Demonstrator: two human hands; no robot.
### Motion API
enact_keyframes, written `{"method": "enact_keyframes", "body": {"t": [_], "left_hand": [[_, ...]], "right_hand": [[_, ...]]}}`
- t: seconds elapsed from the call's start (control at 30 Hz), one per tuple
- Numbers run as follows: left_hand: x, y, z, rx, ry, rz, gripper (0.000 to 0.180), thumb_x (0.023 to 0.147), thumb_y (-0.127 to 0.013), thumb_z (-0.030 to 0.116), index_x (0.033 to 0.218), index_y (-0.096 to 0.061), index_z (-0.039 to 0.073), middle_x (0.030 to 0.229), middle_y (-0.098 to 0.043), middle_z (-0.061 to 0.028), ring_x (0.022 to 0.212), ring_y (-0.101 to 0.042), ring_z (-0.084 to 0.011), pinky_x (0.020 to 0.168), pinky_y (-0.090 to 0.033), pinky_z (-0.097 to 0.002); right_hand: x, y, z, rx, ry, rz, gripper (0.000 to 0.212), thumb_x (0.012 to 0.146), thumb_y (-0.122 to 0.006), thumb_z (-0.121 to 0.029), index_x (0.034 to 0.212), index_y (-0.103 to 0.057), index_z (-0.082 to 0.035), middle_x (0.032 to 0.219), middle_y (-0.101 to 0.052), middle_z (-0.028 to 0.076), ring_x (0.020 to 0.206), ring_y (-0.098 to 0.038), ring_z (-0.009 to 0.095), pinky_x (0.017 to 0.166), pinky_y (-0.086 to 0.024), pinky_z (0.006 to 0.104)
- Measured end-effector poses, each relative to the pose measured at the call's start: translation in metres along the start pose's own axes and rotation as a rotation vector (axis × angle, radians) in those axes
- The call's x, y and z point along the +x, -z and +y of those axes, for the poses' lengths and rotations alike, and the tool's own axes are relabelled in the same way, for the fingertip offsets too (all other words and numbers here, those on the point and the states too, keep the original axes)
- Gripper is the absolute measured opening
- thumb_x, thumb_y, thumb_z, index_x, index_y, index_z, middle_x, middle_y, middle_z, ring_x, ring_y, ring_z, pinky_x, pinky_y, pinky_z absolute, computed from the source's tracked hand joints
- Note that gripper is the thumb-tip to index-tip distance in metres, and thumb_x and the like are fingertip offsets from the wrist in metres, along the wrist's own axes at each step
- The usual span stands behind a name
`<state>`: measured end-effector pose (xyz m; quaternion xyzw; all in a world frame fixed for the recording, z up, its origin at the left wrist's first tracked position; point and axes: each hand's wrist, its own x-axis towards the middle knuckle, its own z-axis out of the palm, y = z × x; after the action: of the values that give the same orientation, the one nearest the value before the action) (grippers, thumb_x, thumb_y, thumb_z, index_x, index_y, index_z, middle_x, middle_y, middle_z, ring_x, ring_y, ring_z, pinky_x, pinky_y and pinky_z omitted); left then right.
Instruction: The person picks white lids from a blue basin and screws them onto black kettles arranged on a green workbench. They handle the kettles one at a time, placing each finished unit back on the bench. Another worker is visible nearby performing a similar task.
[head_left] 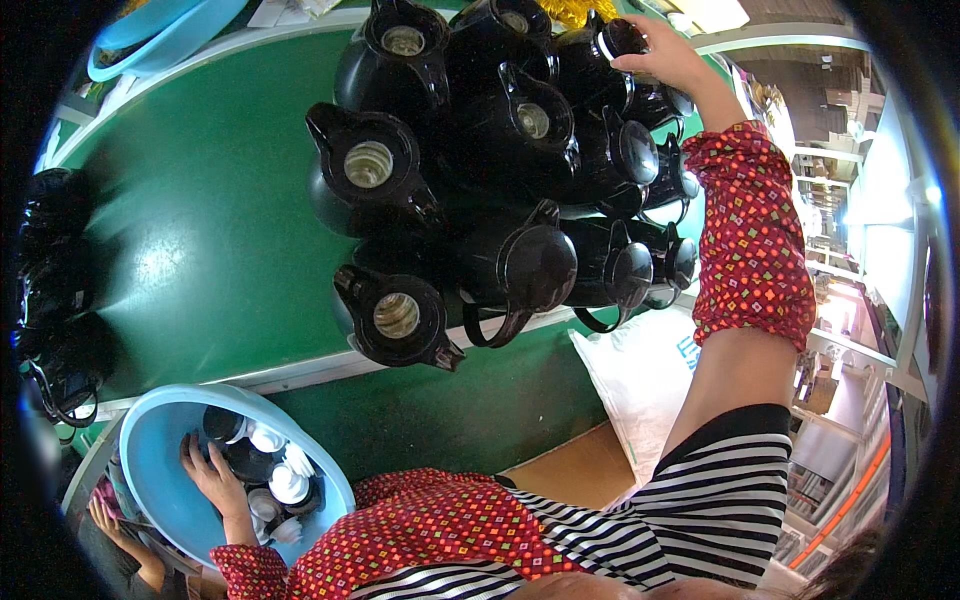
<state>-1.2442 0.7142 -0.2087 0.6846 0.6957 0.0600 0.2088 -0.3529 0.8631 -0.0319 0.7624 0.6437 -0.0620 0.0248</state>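
Far out at the upper right, my right hand (pixel 672 58) grips a black lid (pixel 626 38) with a white rim, at the top of a black jug in the back row. My left hand (pixel 217 484) is down in a light blue basin (pixel 150 420), fingers apart, beside black-and-white lids (pixel 289 484); nothing shows in its grasp. Several glossy black jugs with handles stand together on the green table. Some, like the nearest left jug (pixel 396 312), are uncapped and show a pale lining. Others, such as the front jug (pixel 538 265), have black lids on.
Another group of black jugs (pixel 60 270) stands at the left end of the green table (pixel 200 240). A second blue basin (pixel 160 45) is at the far left. A white sack (pixel 640 375) lies below the table's front edge. Another person's hand (pixel 112 525) shows at lower left.
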Motion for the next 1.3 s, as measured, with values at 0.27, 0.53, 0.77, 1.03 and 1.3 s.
{"method": "enact_keyframes", "body": {"t": [0.27,0.53,0.77,1.03,1.3], "left_hand": [[0.0,-0.001,0.005,-0.011,-0.016,0.025,0.04,0.105,-0.054,0.021,0.136,-0.056,-0.004,0.141,-0.049,-0.0265,0.131,-0.047,-0.0436,0.112,-0.036,-0.0487],[-0.005,-0.003,-0.006,-0.013,0.014,0.013,0.04,0.105,-0.053,0.021,0.136,-0.056,-0.004,0.14,-0.049,-0.0268,0.129,-0.049,-0.0444,0.112,-0.037,-0.0497],[0.003,-0.007,-0.009,-0.02,-0.036,0.008,0.041,0.105,-0.052,0.023,0.136,-0.056,-0.004,0.142,-0.048,-0.0267,0.13,-0.048,-0.0438,0.111,-0.037,-0.0494],[0.003,-0.005,-0.007,-0.005,0.003,0.006,0.04,0.105,-0.052,0.022,0.136,-0.056,-0.004,0.141,-0.049,-0.0257,0.13,-0.048,-0.0421,0.111,-0.038,-0.0485],[-0.001,-0.003,-0.011,0.046,0.015,0.002,0.04,0.105,-0.052,0.022,0.135,-0.057,-0.004,0.14,-0.049,-0.0261,0.13,-0.048,-0.0426,0.111,-0.038,-0.0486]], "right_hand": [[0.017,-0.008,-0.03,-0.283,-0.324,-0.069,0.084,0.09,-0.056,-0.074,0.146,-0.053,-0.011,0.126,-0.067,0.024,0.112,-0.066,0.04,0.099,-0.051,0.0453],[-0.002,0.031,-0.07,0.0,-0.199,-0.284,0.104,0.076,-0.083,-0.042,0.16,-0.031,-0.011,0.153,-0.046,0.028,0.133,-0.055,0.037,0.109,-0.044,0.0421],[0.014,0.038,-0.07,0.078,-0.73,-0.268,0.089,0.083,-0.076,-0.052,0.154,-0.042,-0.01,0.14,-0.055,0.025,0.124,-0.058,0.035,0.103,-0.046,0.041],[0.033,0.048,-0.076,0.114,-0.689,-0.454,0.085,0.087,-0.067,-0.062,0.14,-0.052,0.003,0.132,-0.062,0.028,0.124,-0.059,0.038,0.106,-0.046,0.0418],[0.05,0.034,-0.049,0.012,-0.618,-0.48,0.089,0.089,-0.061,-0.069,0.142,-0.049,0.001,0.131,-0.062,0.027,0.119,-0.062,0.038,0.103,-0.048,0.0417]]}}
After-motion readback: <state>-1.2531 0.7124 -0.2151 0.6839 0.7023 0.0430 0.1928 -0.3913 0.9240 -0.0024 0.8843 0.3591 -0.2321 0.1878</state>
